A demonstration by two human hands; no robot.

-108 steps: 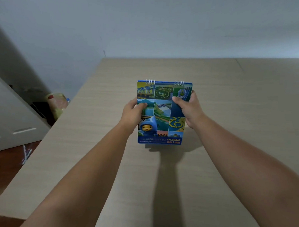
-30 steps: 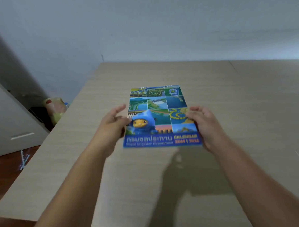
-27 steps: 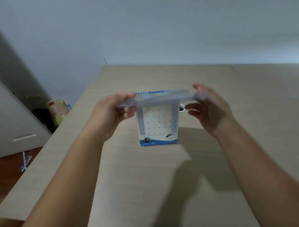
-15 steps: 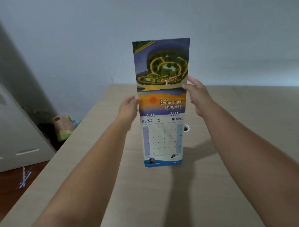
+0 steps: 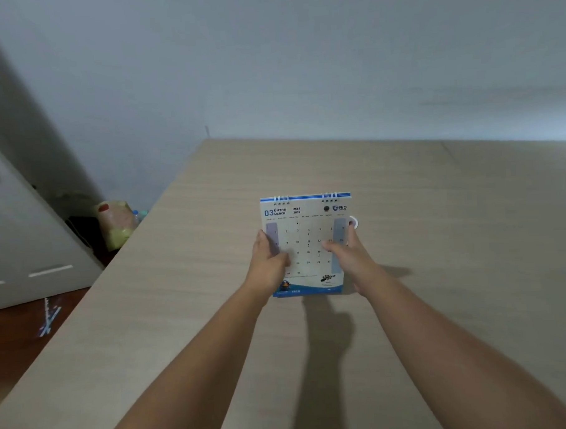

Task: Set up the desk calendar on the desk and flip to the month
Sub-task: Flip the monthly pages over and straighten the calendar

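Observation:
A spiral-bound desk calendar (image 5: pixel 306 232) stands upright near the middle of the light wooden desk (image 5: pixel 438 240). Its white page facing me reads "03 MARCH 2026" above a date grid, with a blue band along the bottom. My left hand (image 5: pixel 268 263) grips its left edge, thumb across the page. My right hand (image 5: pixel 350 256) grips its right edge, thumb on the grid. The calendar's back and the pages behind are hidden.
A small white round thing (image 5: pixel 353 223) peeks out at the calendar's right edge. Beyond the desk's left edge, a yellowish plastic bag (image 5: pixel 115 223) lies on the floor by the wall. A white cabinet (image 5: pixel 20 245) stands further left. A pale wall runs behind the desk.
The colourful cover and picture page were lifted up and flipped over the back. The March page now faces me, and both hands have dropped to the calendar's sides.

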